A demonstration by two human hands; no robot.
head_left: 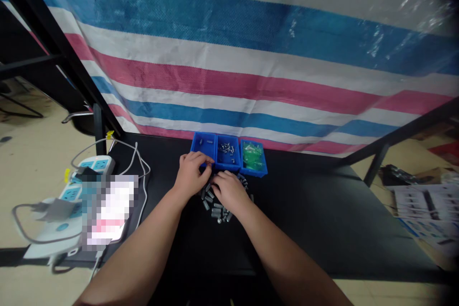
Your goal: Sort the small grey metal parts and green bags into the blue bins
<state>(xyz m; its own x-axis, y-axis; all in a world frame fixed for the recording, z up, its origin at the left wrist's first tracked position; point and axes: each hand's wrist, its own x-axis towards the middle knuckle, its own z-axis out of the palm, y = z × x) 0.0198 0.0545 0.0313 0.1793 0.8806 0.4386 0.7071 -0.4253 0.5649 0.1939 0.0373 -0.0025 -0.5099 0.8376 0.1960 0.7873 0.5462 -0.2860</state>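
Note:
A heap of small grey metal parts (pixel 217 210) lies on the black table (pixel 304 220) in front of three blue bins. My left hand (pixel 191 172) hovers at the heap's far left edge, close to the left blue bin (pixel 203 146), its fingers curled in a pinch on something too small to make out. Over the heap's right side rests my right hand (pixel 229 190), fingers bent down among the parts. The middle bin (pixel 227 153) holds small silvery parts. In the right bin (pixel 253 158) lie green pieces.
White power strips (pixel 89 167) with cables and a blurred object lie at the table's left end. A striped red, white and blue tarp (pixel 251 57) hangs behind the bins. Black frame bars (pixel 53 38) slope at left and right. Printed sheets (pixel 426 210) lie at far right.

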